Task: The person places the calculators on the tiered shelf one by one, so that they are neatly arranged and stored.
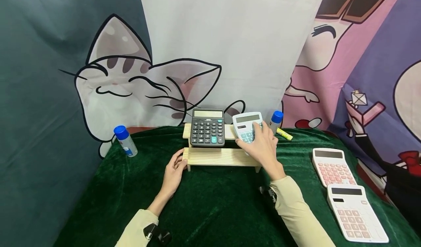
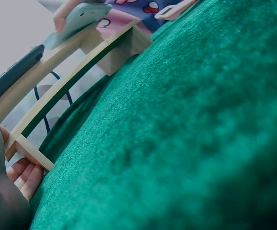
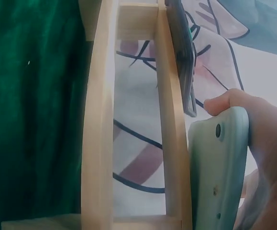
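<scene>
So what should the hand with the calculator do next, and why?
Probably turn the pale blue calculator straight against the upper shelf: it looks tilted next to the straighter black calculator, the right hand grips it, and the left hand holds the wooden stand.

Green cloth (image 1: 204, 206): rack (image 1: 220, 156) at 12 o'clk, btl (image 1: 126, 142) at 10, yellow tube (image 1: 284, 134) approx 2. Pink calc (image 1: 333, 167) at 3, white calc (image 1: 356, 214) nr 4, overlapping.

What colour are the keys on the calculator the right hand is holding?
The keys that show are pale blue; the head view shows them best.
</scene>
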Available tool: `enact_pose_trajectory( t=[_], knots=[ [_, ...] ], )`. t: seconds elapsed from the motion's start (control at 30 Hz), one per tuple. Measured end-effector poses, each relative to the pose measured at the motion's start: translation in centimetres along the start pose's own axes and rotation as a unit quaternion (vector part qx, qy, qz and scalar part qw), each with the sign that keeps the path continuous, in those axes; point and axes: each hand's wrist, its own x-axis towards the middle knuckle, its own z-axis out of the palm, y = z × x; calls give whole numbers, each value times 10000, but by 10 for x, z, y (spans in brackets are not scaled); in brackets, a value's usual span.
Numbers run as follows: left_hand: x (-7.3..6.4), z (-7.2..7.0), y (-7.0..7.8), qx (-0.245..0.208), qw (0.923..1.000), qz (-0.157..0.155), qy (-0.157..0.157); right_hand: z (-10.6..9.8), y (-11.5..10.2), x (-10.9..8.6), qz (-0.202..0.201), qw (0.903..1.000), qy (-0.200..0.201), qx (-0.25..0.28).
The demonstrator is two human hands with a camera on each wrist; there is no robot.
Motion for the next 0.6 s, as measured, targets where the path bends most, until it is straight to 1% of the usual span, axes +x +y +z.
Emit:
enact_pose_trajectory(
  t=[0.2, 0.4, 0.5, 0.6],
  knots=[
    [-1, 0, 1, 30, 10000, 16, 20, 6, -10, 3, 37, 9999, 148, -53],
    [0, 0, 0, 77, 10000, 9, 27, 12, -18, 3, 48, 9993, 221, -284],
    [0, 0, 0, 93, 10000, 11, 14, 10, -17, 2, 57, 9996, 74, -275],
    [0, 0, 0, 95, 10000, 9, -5, 0, -10, 2, 151, 9996, -236, 56]
  ],
)
